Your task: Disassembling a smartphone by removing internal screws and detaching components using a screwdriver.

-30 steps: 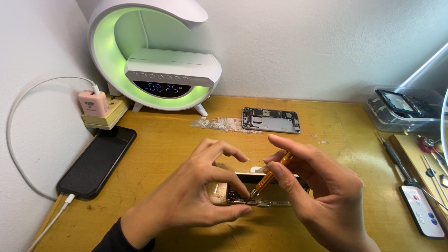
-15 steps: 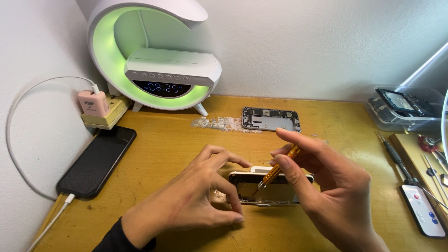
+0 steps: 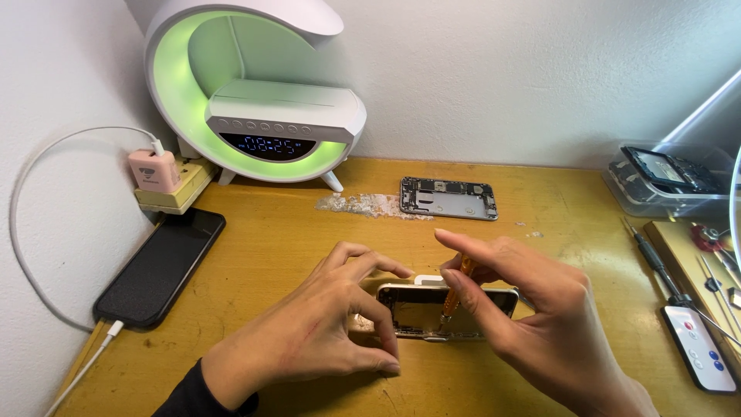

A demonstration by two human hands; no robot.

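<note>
An opened gold phone body lies on the wooden desk in front of me, its inside facing up. My left hand grips its left end, thumb below and fingers arched over the top edge. My right hand holds a small orange-handled screwdriver between thumb and fingers, its tip down inside the phone near the lower edge.
A second bare phone frame lies further back beside a patch of clear crumbs. A black phone charges at left by a pink plug. A glowing green clock lamp stands behind. Tools, a small remote and a parts tray sit at right.
Both hands and the phone shifted slightly right and away from me. The screwdriver went from slanted to more upright, its tip now lower inside the phone.
</note>
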